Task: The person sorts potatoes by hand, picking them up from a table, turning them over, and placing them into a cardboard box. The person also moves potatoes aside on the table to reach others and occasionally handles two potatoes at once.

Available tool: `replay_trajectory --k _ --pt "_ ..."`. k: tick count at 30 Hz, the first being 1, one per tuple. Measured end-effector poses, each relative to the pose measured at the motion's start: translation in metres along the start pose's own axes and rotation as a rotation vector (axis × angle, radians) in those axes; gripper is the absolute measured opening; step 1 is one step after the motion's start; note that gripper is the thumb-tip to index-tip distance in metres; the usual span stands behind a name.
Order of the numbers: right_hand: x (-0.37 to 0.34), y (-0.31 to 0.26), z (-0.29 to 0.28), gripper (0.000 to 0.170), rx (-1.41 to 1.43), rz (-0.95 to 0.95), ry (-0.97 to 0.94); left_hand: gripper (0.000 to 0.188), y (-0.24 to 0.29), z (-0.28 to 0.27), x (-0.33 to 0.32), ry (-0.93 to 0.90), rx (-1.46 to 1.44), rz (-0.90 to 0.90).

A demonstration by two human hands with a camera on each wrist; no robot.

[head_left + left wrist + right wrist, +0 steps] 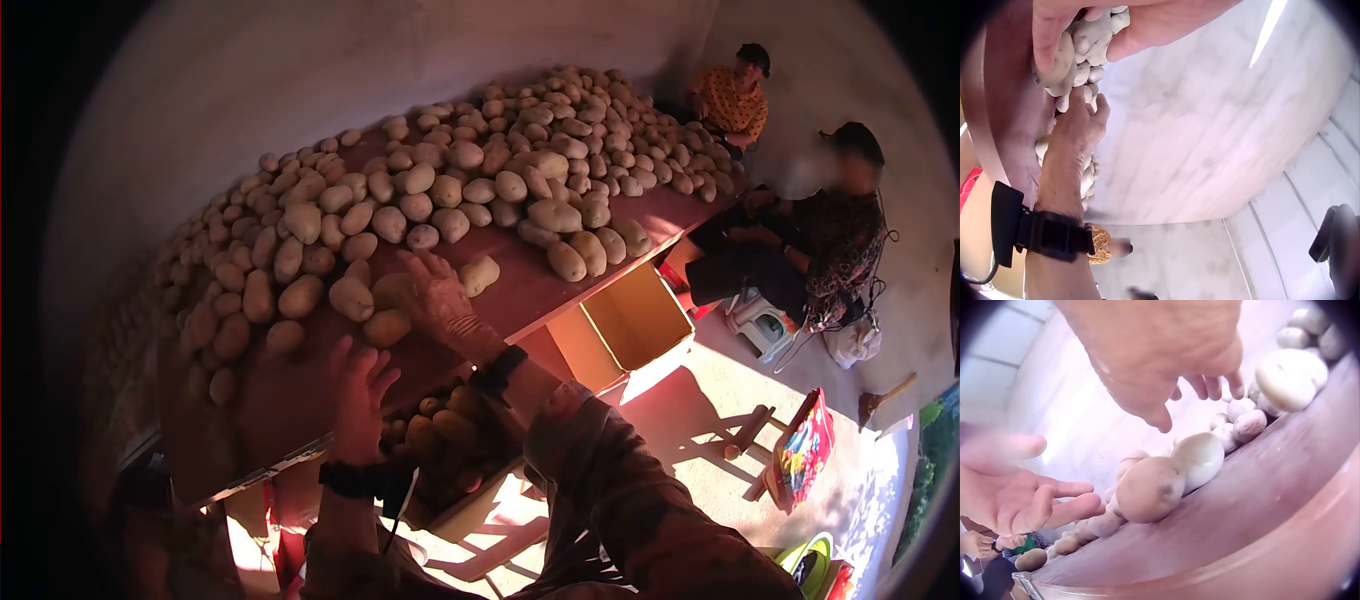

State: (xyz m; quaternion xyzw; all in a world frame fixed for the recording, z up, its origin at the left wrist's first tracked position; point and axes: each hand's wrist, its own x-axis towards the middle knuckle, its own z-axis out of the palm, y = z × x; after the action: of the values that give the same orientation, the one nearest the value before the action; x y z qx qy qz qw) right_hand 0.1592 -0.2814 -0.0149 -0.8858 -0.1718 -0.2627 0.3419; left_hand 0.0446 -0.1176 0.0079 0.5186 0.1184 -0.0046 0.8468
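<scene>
My left hand (360,400) hovers at the front edge of the reddish-brown table (515,290), its fingers spread and apart. Just beyond its fingertips lies a yellowish potato (387,328), which overlaps the fingers in the left wrist view. My right hand (440,295) reaches over the tabletop, fingers loosely bent, with nothing in its grasp in the right wrist view. Beside it on the right rests a single potato (480,275); a brown potato (1150,490) and a paler potato (1199,462) lie below it. A large heap of potatoes (420,180) covers the back of the table.
Below the table edge, between my arms, a container holds several potatoes (455,430). An open cardboard box (575,360) stands against the table further right. Two seated people (840,230) are at the far end. A stool with a colourful cover (805,450) stands on the floor.
</scene>
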Motion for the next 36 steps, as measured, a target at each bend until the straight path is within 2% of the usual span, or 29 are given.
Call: replay_trajectory --k 2,3,5,6,8,11,14,16,18,20,22,24,26,27,29,32,33,35,36 --pt "0.002 0.02 0.004 0.046 -0.06 -0.065 0.086 0.062 0.002 0.001 0.004 -0.061 -0.027 0.002" --pt "0.003 0.019 -0.006 0.041 -0.096 -0.024 0.065 0.062 0.002 0.0 0.005 -0.042 -0.026 0.005" --pt "0.001 0.031 -0.014 0.041 -0.209 0.044 0.031 0.054 0.003 -0.002 0.009 -0.062 -0.074 -0.024" --pt "0.0 0.041 -0.015 0.041 -0.199 0.036 0.024 0.054 0.004 0.0 0.009 -0.049 -0.076 -0.019" --pt "-0.005 0.061 -0.011 0.042 -0.376 0.006 0.003 0.053 0.004 0.001 0.006 0.008 -0.061 -0.026" --pt "-0.004 0.06 -0.02 0.044 -0.382 0.075 -0.08 0.055 0.0 -0.007 0.007 0.0 -0.096 -0.025" --pt "-0.006 0.065 -0.029 0.043 -0.236 0.145 -0.105 0.057 0.001 -0.016 0.006 0.031 -0.085 -0.039" --pt "-0.004 0.068 -0.027 0.041 -0.239 0.113 -0.095 0.054 0.001 -0.025 0.008 0.044 -0.064 -0.022" --pt "-0.003 0.057 -0.032 0.037 -0.238 0.174 -0.126 0.051 0.002 -0.037 0.006 0.061 -0.04 -0.022" --pt "-0.002 0.044 -0.036 0.036 -0.219 0.171 -0.156 0.039 0.012 -0.048 0.008 -0.144 0.024 -0.026" --pt "-0.004 0.032 -0.035 0.036 -0.202 0.103 -0.143 0.034 0.026 -0.055 0.008 -0.153 0.118 -0.046" --pt "-0.009 0.024 -0.043 0.04 -0.176 0.082 -0.211 0.03 0.039 -0.063 0.016 -0.164 0.218 -0.064" --pt "-0.011 0.019 -0.046 0.044 -0.126 0.024 -0.278 0.028 0.051 -0.075 0.023 -0.311 0.232 -0.008" --pt "-0.011 0.012 -0.048 0.049 -0.105 0.056 -0.314 0.028 0.053 -0.084 0.029 -0.3 0.236 -0.011" --pt "-0.012 0.005 -0.05 0.05 -0.043 0.07 -0.323 0.025 0.047 -0.101 0.047 -0.277 0.024 0.026" --pt "-0.011 -0.007 -0.06 0.052 0.071 0.11 -0.357 0.022 0.039 -0.106 0.049 -0.212 -0.116 0.051" --pt "-0.012 -0.011 -0.062 0.053 0.139 0.139 -0.381 0.022 0.04 -0.105 0.047 -0.214 -0.118 0.047" --pt "-0.012 -0.012 -0.062 0.053 0.126 0.147 -0.395 0.02 0.046 -0.103 0.045 -0.209 -0.04 0.194" --pt "-0.012 -0.012 -0.062 0.054 0.116 0.153 -0.409 0.02 0.052 -0.098 0.04 -0.211 -0.04 0.191"
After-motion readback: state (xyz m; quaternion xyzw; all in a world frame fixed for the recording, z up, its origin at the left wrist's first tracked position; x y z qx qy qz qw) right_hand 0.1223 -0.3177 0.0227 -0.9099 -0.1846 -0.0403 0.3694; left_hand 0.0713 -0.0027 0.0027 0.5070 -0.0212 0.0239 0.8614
